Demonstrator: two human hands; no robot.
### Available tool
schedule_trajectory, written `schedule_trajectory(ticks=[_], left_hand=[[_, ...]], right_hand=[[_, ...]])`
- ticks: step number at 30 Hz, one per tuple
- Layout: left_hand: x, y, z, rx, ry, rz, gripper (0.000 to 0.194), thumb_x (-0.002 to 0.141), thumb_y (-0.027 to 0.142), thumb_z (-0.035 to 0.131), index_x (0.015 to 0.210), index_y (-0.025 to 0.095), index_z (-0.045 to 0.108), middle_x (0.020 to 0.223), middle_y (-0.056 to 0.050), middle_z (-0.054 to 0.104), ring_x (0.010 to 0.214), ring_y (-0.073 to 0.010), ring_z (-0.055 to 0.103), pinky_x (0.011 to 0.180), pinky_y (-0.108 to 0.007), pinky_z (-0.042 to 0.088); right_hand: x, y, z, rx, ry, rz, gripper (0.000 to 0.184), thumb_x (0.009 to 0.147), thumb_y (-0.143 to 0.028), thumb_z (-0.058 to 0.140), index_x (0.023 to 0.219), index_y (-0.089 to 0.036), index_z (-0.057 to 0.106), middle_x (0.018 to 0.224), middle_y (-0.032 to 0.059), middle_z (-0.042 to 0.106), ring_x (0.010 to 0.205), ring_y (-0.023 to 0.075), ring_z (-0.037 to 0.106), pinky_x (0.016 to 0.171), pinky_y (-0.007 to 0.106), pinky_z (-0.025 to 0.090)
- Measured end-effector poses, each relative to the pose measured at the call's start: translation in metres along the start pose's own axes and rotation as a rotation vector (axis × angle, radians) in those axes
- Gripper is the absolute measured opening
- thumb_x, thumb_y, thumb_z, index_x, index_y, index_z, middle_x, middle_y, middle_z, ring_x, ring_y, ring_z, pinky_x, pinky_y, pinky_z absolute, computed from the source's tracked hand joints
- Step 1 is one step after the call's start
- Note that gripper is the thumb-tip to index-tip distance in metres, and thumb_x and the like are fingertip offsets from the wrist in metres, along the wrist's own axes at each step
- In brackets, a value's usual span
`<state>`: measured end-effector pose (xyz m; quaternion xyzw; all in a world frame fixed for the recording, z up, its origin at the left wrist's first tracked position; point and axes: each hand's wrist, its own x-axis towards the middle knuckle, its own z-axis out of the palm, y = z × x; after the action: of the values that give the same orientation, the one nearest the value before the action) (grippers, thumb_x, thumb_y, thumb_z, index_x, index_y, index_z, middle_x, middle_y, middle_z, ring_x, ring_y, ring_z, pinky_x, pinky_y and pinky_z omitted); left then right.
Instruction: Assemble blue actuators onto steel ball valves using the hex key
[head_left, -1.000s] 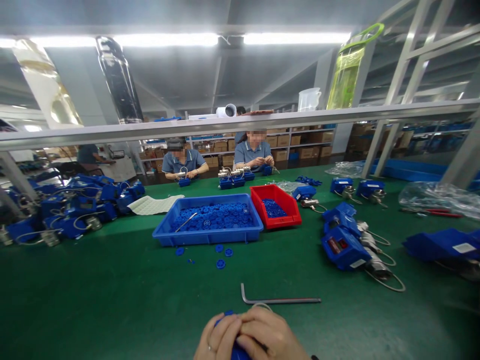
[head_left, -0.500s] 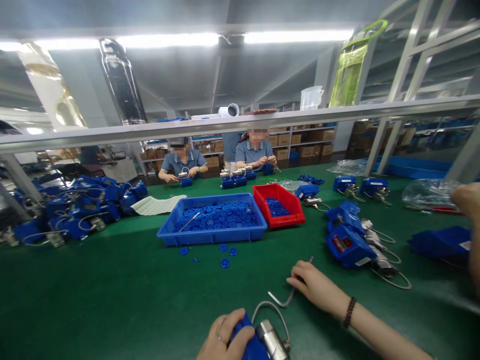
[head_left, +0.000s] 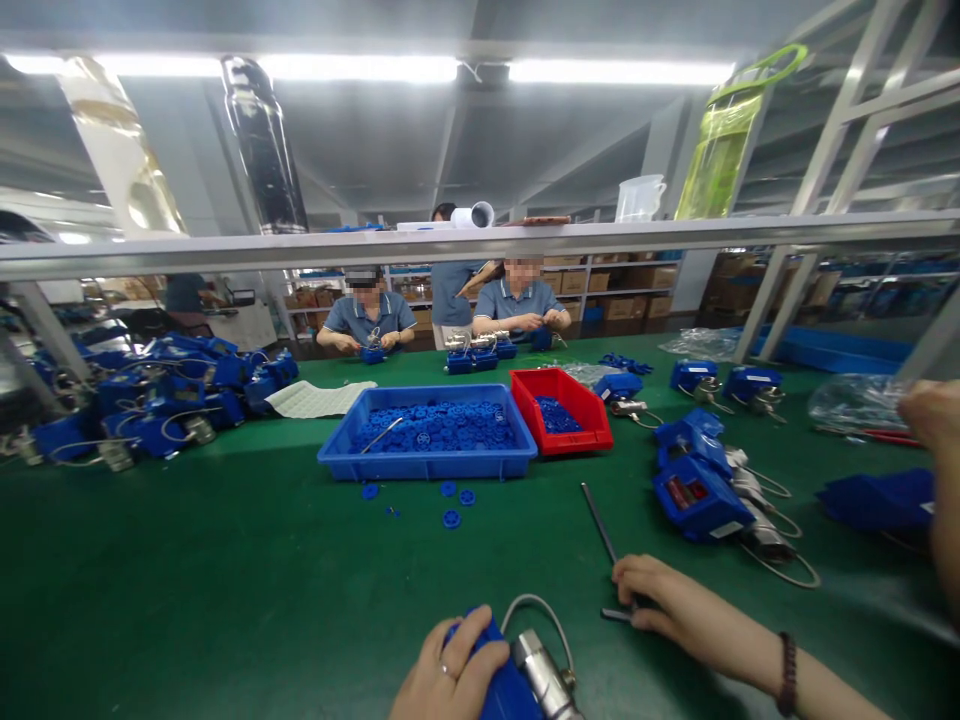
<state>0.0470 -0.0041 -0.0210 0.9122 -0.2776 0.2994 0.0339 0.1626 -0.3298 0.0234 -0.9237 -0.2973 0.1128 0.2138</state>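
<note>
My left hand (head_left: pixel 444 672) is at the bottom edge, closed over a blue box-shaped unit (head_left: pixel 508 690) with a metal valve end (head_left: pixel 546 680) and a grey wire loop. My right hand (head_left: pixel 661 600), a bead bracelet on its wrist, lies on the green table (head_left: pixel 225 580) just right of the unit. Its fingers are closed on the bend of an L-shaped hex key (head_left: pixel 598 520). The key's long arm points away from me.
Ahead stand a blue tray (head_left: pixel 427 462) of blue round parts and a red bin (head_left: pixel 562 440), with loose blue discs (head_left: pixel 450 518) in front. Blue units (head_left: pixel 697 492) lie right, more (head_left: pixel 150 410) are heaped left. Two people work opposite. Someone's blurred hand (head_left: pixel 934 420) shows at the right edge.
My right hand left the blue unit, reached to the hex key, took it and drew it nearer, turning its long arm away from me. The left hand keeps hold of the unit.
</note>
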Motion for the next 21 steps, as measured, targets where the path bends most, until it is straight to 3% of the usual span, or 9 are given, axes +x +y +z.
schedule_trajectory(ticks=[2,5,11,14,18,21], left_hand=[[0.001,0.002,-0.003,0.023,-0.016,0.003,0.043,0.085,0.045,0.063,0.122,0.025,0.054,0.13,-0.004,0.058,0.106,-0.0216,0.062,0.081,-0.027,0.058],[0.004,0.005,-0.008,0.038,-0.015,0.011,0.044,0.082,0.041,0.067,0.12,0.023,0.054,0.131,-0.005,0.057,0.105,-0.0238,0.063,0.078,-0.03,0.06],[0.013,0.012,-0.017,-0.121,-0.06,-0.087,0.062,0.069,0.054,0.075,0.119,0.024,0.054,0.126,-0.008,0.061,0.103,-0.0259,0.063,0.078,-0.033,0.06],[0.018,0.017,-0.025,-0.231,-0.151,-0.162,0.072,0.06,0.057,0.079,0.119,0.024,0.054,0.127,-0.011,0.059,0.104,-0.0311,0.062,0.082,-0.044,0.059],[0.022,0.027,-0.036,-0.372,-0.26,-0.283,0.082,0.049,0.044,0.084,0.123,0.024,0.052,0.135,-0.014,0.051,0.113,-0.0374,0.054,0.09,-0.057,0.052],[0.022,0.033,-0.04,-0.428,-0.247,-0.346,0.083,0.049,0.039,0.084,0.124,0.024,0.051,0.136,-0.014,0.048,0.117,-0.038,0.05,0.092,-0.059,0.049]], right_hand=[[0.006,-0.002,0.009,-0.086,0.078,-0.08,0.012,0.086,-0.013,0.047,0.082,-0.016,0.058,0.096,0.0094,0.06,0.091,0.0237,0.055,0.084,0.04,0.047],[0.014,-0.008,0.024,-0.117,0.159,-0.191,0.013,0.091,-0.015,0.042,0.083,-0.017,0.052,0.093,0.0087,0.058,0.088,0.0223,0.053,0.084,0.04,0.045],[0.026,-0.035,0.038,-0.113,0.144,-0.188,0.015,0.093,-0.017,0.039,0.083,-0.017,0.051,0.085,0.0072,0.058,0.079,0.0208,0.053,0.072,0.035,0.047],[0.035,-0.048,0.034,-0.08,0.159,-0.234,0.021,0.095,-0.022,0.036,0.089,-0.017,0.055,0.088,0.0083,0.058,0.081,0.021,0.055,0.073,0.035,0.048],[0.048,-0.053,0.017,0.046,0.102,-0.266,0.031,0.096,-0.029,0.034,0.113,-0.017,0.057,0.105,0.0112,0.059,0.098,0.0221,0.056,0.088,0.036,0.046],[0.053,-0.056,0.004,0.069,-0.018,-0.191,0.035,0.096,-0.04,0.034,0.091,-0.017,0.061,0.091,0.0087,0.063,0.086,0.0215,0.059,0.08,0.033,0.046]])
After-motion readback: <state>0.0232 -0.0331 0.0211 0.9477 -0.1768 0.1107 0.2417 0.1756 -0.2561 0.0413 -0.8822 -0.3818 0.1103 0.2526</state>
